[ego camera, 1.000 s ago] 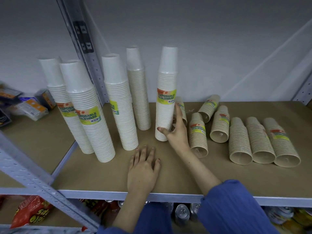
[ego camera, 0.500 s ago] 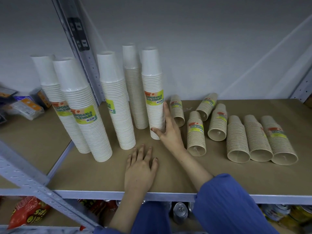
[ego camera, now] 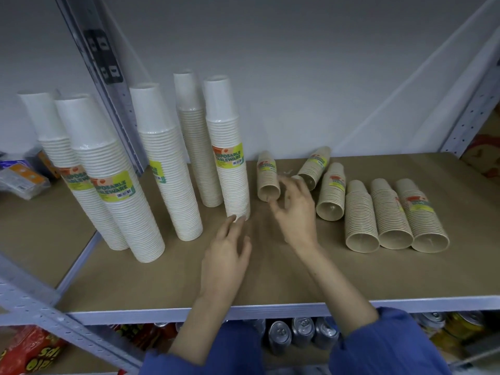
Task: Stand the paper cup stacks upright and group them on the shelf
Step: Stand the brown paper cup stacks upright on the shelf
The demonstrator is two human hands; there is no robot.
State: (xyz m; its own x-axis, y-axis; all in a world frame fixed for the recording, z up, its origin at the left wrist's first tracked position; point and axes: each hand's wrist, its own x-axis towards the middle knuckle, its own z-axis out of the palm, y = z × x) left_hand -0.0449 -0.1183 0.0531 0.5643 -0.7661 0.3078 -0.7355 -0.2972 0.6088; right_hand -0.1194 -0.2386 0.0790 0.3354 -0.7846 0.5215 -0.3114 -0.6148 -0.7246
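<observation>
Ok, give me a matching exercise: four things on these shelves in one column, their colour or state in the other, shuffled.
1. tall cup stack
2. short cup stack
3. drink cans
4. right hand

A. brown, lying on its side
B. white, standing upright
C. fingers spread, holding nothing
D. silver, on the lower shelf

Pairs: 1-B, 2-A, 3-D, 4-C

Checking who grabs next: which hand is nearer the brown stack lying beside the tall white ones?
Right. The right hand hovers just right of that brown stack; the left hand is lower, near the white stack.
</observation>
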